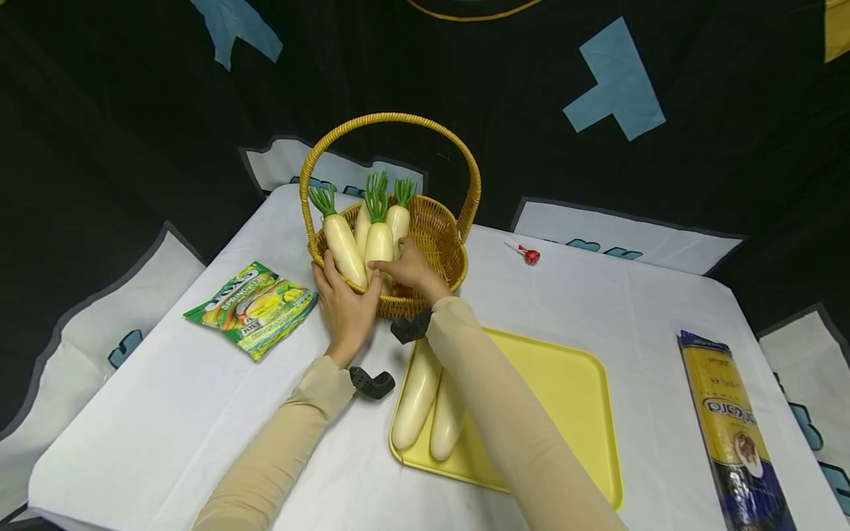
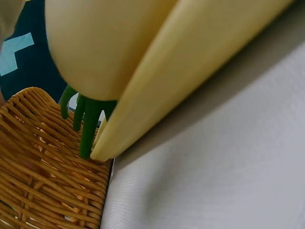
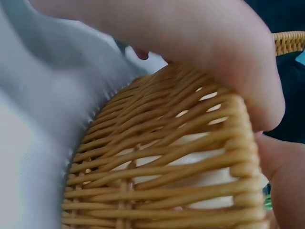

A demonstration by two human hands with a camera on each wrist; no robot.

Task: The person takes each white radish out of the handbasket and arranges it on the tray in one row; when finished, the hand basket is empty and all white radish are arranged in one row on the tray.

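Observation:
Several white radishes with green tops stand in a wicker basket (image 1: 434, 221) with a tall handle. My left hand (image 1: 348, 317) holds the basket's front left rim, its thumb lying over the edge by the leftmost radish (image 1: 344, 247). Reaching inside over the front rim, my right hand (image 1: 415, 269) grips the front radish (image 1: 378, 247) low on its body; the radish's lower end is partly hidden. In the right wrist view a hand (image 3: 205, 43) lies over the rim of the woven wall (image 3: 157, 167).
Two more white radishes (image 1: 417, 398) lie on a yellow tray (image 1: 564, 383), under my right forearm. Left of the basket is a green seed-like snack packet (image 1: 255, 306). A red lollipop (image 1: 530, 256) lies behind the tray, and a yellow and blue pasta packet (image 1: 733, 435) at right.

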